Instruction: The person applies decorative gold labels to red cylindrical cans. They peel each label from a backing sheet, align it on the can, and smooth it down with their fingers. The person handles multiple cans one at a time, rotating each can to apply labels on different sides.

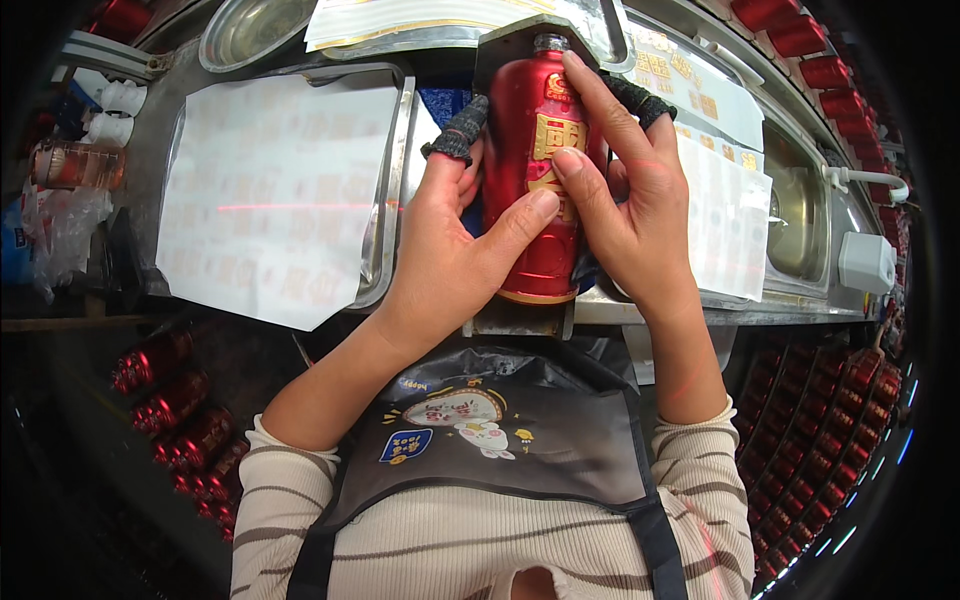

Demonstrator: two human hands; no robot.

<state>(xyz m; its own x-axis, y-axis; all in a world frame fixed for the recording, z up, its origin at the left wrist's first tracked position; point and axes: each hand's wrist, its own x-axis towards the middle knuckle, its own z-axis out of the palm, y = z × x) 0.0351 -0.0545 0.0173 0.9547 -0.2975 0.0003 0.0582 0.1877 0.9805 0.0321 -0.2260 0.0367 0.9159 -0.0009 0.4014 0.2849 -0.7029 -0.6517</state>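
A glossy red bottle (510, 105) lies with its neck pointing away from me, over a metal holder at the bench's front edge. Gold character decals (558, 136) run down its face. My left hand (440, 235) grips its left side, the thumb pressing near the lower decal and a dark knit finger cover on one finger. From the right, my right hand (640, 195) holds it too. That thumb rests on the middle of the decals, while the index finger reaches along the shoulder toward the neck. Fingers under the bottle are hidden.
Left of the bottle, a white sheet (270, 200) covers a metal tray (398, 170). Decal sheets (722, 215) lie to the right, before a metal basin (795, 225). A round metal bowl (250, 35) stands far left. Red bottles (825, 440) are stacked below right and lower left (180, 400).
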